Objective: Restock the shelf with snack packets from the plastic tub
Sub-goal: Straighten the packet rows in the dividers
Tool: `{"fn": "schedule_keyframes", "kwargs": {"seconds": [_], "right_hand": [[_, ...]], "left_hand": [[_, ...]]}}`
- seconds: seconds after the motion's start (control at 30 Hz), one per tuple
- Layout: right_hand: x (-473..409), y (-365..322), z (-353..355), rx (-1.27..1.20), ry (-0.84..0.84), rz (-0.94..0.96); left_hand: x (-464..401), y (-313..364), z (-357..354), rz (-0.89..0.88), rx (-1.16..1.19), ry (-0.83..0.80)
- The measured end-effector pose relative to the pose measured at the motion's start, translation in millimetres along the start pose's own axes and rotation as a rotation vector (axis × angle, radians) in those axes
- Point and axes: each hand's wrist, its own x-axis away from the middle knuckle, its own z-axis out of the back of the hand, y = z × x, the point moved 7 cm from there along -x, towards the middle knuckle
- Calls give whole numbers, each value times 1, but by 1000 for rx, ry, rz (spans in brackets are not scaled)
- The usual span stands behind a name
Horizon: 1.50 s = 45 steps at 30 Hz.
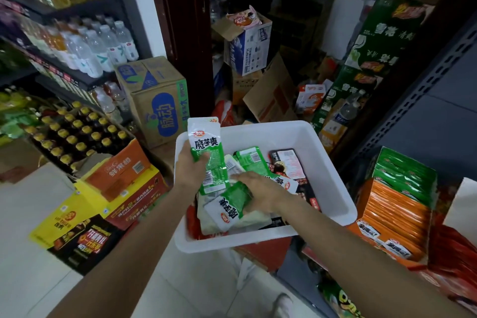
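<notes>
The shelf (402, 204) at right already shows rows of packets; the white plastic tub (333, 188) remains well filled, so much restocking seemingly remains; left hand (189, 165) grips upright green packets (204, 142); right hand (260, 193) clasps another green packet (232, 204) mid-tub.

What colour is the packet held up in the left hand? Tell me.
Green and white, with black characters: the packet gripped by the left hand, seen in the head view.
</notes>
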Motion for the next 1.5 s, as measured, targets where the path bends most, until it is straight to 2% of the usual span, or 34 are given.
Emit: {"fn": "schedule_keyframes", "kwargs": {"seconds": [0.1,0.17,0.3,0.37,0.43,0.5,0.53,0.6,0.67,0.73,0.87,1.03,1.27,1.37,1.5], "right_hand": [[3,-11,-3,283,-93,-7],[6,-17,-2,368,-93,16],[15,-2,13,179,18,-19],[28,13,31,31,160,-31],[51,36,57,-130,411,-72],[87,67,78,-510,649,-165],[106,82,85,-791,737,-172],[140,104,90,-1238,806,-162],[172,121,95,-1463,817,-135],[206,139,97,-1554,851,-128],[280,185,94,-1478,1050,-239],[369,234,83,-1360,1155,-340],[467,290,69,-1218,1241,-462],[491,306,66,-1152,1276,-503],[527,309,81,-639,1424,-650]], "left_hand": [[3,-2,3,-2,27,-6],[5,-1,4,-12,49,4],[11,8,4,-58,84,67],[16,16,4,-66,117,141],[23,28,-4,-71,179,191],[30,42,-26,-87,192,166],[36,51,-42,-104,178,126],[50,66,-82,-139,192,5],[71,83,-127,-142,223,-137],[97,100,-174,-129,220,-295],[159,138,-258,-106,281,-520],[234,175,-328,-157,247,-563],[316,180,-398,-11,276,-704],[332,185,-403,-64,222,-639],[341,205,-398,-277,126,-439]]}}
